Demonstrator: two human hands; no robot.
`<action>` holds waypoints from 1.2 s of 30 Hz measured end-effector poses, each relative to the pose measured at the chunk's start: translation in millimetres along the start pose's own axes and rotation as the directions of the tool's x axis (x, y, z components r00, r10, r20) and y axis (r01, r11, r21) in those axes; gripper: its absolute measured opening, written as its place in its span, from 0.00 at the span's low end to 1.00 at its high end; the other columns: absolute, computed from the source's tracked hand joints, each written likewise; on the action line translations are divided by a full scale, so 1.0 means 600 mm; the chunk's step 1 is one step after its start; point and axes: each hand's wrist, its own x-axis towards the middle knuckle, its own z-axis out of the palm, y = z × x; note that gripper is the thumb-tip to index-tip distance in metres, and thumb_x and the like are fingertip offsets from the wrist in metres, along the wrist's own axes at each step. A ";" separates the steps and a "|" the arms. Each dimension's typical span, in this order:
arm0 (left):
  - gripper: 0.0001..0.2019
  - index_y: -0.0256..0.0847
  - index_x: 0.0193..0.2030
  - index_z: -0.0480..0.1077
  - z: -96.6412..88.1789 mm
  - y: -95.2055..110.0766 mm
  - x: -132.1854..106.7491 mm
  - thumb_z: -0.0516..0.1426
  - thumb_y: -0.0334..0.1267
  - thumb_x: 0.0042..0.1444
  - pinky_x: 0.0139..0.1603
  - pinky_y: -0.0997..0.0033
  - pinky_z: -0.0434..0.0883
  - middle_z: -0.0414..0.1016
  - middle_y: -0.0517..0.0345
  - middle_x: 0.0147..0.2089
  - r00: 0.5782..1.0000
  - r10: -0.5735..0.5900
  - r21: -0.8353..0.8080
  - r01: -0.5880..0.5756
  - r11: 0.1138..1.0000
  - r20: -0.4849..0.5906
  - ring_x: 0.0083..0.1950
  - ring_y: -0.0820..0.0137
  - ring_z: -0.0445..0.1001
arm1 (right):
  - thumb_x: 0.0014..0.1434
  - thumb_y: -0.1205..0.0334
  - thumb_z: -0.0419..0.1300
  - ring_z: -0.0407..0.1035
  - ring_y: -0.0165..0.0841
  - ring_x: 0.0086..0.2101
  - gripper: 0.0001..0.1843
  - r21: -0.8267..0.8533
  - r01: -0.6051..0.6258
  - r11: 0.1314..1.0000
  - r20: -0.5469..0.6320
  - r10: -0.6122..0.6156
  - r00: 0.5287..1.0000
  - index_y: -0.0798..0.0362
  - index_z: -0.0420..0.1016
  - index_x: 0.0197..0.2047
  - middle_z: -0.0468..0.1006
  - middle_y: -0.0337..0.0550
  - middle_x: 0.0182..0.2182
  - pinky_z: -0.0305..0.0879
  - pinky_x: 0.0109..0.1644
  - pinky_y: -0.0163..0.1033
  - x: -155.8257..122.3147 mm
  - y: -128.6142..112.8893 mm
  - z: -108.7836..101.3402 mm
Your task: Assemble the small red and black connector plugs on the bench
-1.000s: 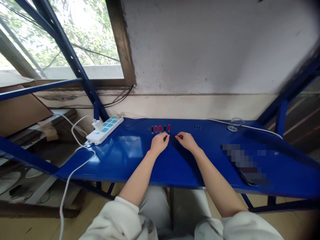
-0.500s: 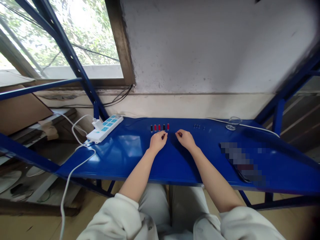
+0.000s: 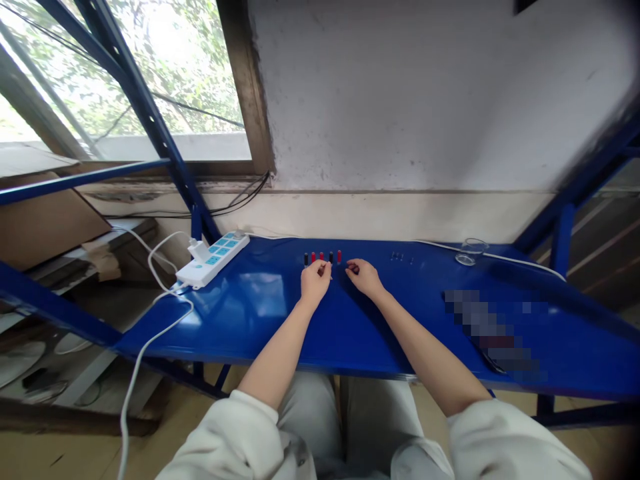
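A short row of small red and black cylinders, among them a red cylinder at its right end and a black cylinder at its left end, stands on the blue table. My left hand is just in front of this row with thumb and fingers pinched; a tiny pale tip shows at them, too small to name. To its right, apart from it, my right hand has its fingertips pressed together. Whatever the right fingers hold is hidden. Several tiny metal pieces lie beyond the right hand.
At the back right stands a clear round container. A blurred-out flat dark object lies on the right side. A white power strip with a plug and cable occupies the left end. Blue frame posts rise at both ends.
My right hand has shifted slightly left, closer to my left hand. The view has tilted a little; the row of cylinders stays in place.
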 end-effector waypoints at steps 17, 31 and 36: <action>0.12 0.40 0.33 0.69 -0.005 0.019 -0.003 0.49 0.43 0.56 0.31 0.74 0.66 0.69 0.60 0.24 0.999 0.038 -0.024 -0.038 0.999 0.012 0.25 0.74 0.67 | 0.53 0.59 0.54 0.67 0.35 0.36 0.08 -0.070 -0.060 0.996 0.009 0.061 0.998 0.50 0.72 0.35 0.76 0.42 0.33 0.56 0.38 0.40 0.036 -0.032 0.014; 0.11 0.39 0.43 0.66 -0.001 0.026 -0.007 0.50 0.39 0.56 0.30 0.76 0.68 0.73 0.54 0.36 0.991 0.071 -0.217 -0.045 0.975 0.113 0.28 0.76 0.70 | 0.57 0.67 0.45 0.67 0.35 0.38 0.16 0.010 0.263 0.965 -0.196 -0.256 0.947 0.53 0.69 0.45 0.73 0.49 0.39 0.59 0.40 0.39 -0.042 -0.050 -0.039; 0.11 0.38 0.42 0.63 0.002 0.024 -0.002 0.51 0.40 0.55 0.25 0.77 0.67 0.73 0.53 0.36 0.990 0.003 -0.395 0.053 0.917 0.139 0.20 0.80 0.66 | 0.61 0.57 0.38 0.67 0.30 0.26 0.19 0.366 0.120 0.923 -0.224 -0.038 0.974 0.54 0.67 0.41 0.74 0.45 0.32 0.62 0.33 0.36 -0.040 -0.041 -0.028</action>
